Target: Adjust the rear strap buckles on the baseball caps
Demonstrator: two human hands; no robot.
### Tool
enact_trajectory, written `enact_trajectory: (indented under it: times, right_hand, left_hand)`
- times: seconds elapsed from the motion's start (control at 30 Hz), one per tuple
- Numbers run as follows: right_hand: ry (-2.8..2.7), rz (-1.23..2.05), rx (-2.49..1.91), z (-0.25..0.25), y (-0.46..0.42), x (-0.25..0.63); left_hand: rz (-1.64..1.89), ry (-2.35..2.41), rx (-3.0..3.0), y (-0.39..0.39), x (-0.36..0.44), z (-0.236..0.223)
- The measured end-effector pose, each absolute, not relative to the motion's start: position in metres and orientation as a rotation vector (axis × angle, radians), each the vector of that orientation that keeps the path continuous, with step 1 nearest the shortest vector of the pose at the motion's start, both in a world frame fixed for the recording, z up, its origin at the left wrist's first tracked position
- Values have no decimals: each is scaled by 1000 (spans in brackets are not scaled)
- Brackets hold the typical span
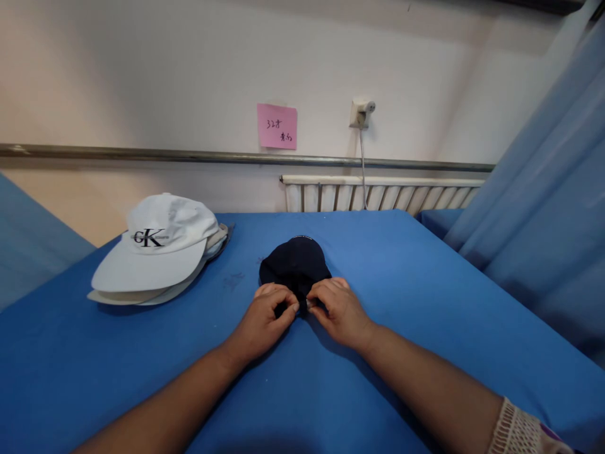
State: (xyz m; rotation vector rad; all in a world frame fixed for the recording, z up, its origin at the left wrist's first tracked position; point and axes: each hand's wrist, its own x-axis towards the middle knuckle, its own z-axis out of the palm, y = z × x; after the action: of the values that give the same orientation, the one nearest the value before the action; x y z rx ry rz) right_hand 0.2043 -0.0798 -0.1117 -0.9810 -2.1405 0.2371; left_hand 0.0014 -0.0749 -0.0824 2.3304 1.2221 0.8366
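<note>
A dark navy cap (pixel 293 258) rests on the blue-covered table in front of me, its back strap side turned toward me. My left hand (pixel 269 315) pinches the strap area from the left, thumb against fingertips. From the right, my right hand (pixel 338 309) pinches the same strap close by, and a small pale bit shows at its fingertips. The two hands almost meet at the cap's near edge. The strap's fastening is too small and dark to make out.
A stack of caps, with a white cap (pixel 165 233) on top, lies at the left on the blue table cover (pixel 227 403). Behind are a metal rail (pixel 203 155), a radiator (pixel 326 197), a plugged-in cord (pixel 363 157) and a pink note (pixel 277 127). A blue curtain (pixel 543 208) hangs at the right.
</note>
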Motion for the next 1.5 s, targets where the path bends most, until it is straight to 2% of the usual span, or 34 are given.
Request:
enact_trajectory:
  times: [0.87,1.27,1.5]
  right_hand:
    - [-2174,300,-902,-109,-83,203]
    - [-2154,285,-966,-111,-80,204]
    - [-2130,279,-950,-109,-82,204]
  left_hand:
    - [768,1196,2201,-71,4,-82]
    - [791,1242,2383,-73,-2,-85]
    - [681,1145,2476,-68,-12,-89]
